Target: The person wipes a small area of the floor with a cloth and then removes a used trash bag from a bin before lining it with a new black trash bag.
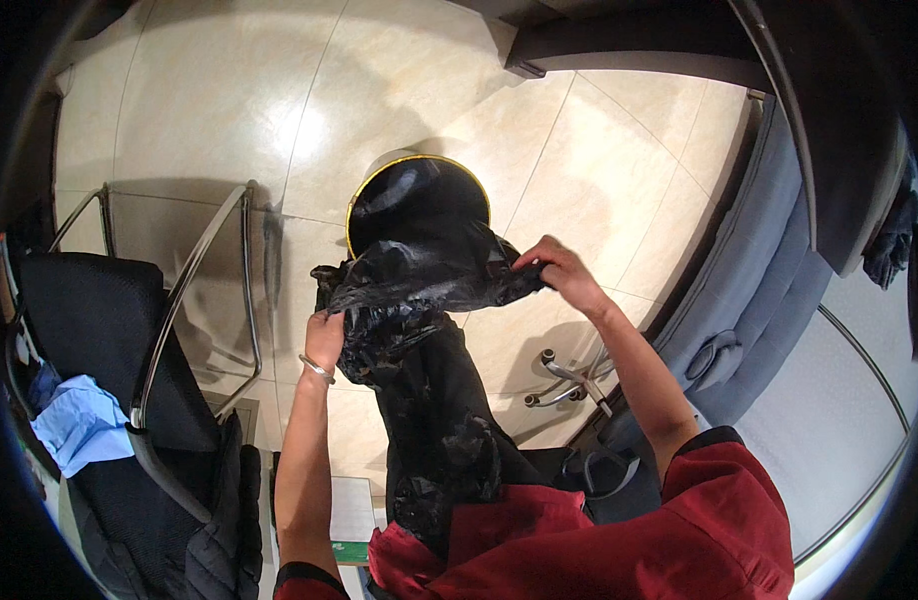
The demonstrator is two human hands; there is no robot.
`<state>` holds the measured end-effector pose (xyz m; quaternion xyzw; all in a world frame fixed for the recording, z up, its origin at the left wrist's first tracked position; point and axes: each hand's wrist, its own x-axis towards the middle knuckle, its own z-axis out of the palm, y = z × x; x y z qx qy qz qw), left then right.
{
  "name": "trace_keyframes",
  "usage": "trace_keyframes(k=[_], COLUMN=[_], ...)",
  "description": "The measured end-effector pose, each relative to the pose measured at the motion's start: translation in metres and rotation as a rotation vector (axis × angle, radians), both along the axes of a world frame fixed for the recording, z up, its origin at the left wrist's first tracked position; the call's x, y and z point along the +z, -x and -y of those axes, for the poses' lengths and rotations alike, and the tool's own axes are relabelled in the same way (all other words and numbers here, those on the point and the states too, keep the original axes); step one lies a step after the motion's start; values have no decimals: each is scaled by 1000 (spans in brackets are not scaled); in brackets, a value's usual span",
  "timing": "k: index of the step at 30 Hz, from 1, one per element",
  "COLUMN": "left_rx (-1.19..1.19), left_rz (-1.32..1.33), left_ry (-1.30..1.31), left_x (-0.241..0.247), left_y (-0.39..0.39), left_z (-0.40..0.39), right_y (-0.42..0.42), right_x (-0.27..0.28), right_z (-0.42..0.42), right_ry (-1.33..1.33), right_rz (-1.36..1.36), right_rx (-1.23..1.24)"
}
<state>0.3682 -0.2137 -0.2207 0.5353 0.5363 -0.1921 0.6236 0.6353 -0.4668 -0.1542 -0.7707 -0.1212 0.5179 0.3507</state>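
Observation:
A black plastic bag (429,277) is stretched between both hands at the near rim of a round black bin (421,195) edged in yellow. My left hand (325,337), with a metal bracelet at its wrist, grips the bag's left side. On the right, my right hand (560,271) pinches a gathered part of the same bag. More crumpled black plastic hangs below the left hand, over or beside my dark trousers; where it ends I cannot tell. The bin stands on the tiled floor, and the bag covers its near edge.
A black chair (91,322) with chrome arms stands at left, light blue crumpled material (82,426) on it. A wheeled chrome chair base (575,379) is near my right forearm. Beyond it runs a grey cushioned sofa (751,262). Dark furniture (631,52) is at upper right.

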Motion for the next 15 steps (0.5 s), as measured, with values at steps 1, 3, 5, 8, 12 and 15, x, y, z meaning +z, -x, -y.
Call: trace_keyframes(k=[1, 3, 5, 8, 12, 15], left_rx=[-130, -287, -663, -615, -733, -791], left_rz=[7, 160, 124, 338, 500, 371], left_ry=[-47, -146, -247, -216, -226, -127], left_x=[6, 12, 43, 54, 58, 52], left_y=[-4, -16, -55, -73, -79, -73], left_z=[0, 14, 23, 44, 39, 28], right_y=[4, 21, 40, 60, 53, 50], right_x=[4, 6, 10, 13, -8, -10], right_z=[-8, -23, -45, -79, -74, -69], right_ry=[30, -47, -101, -110, -60, 41], right_rz=[-60, 71, 253, 404, 428, 455], right_rx=[67, 222, 268, 428, 408, 216])
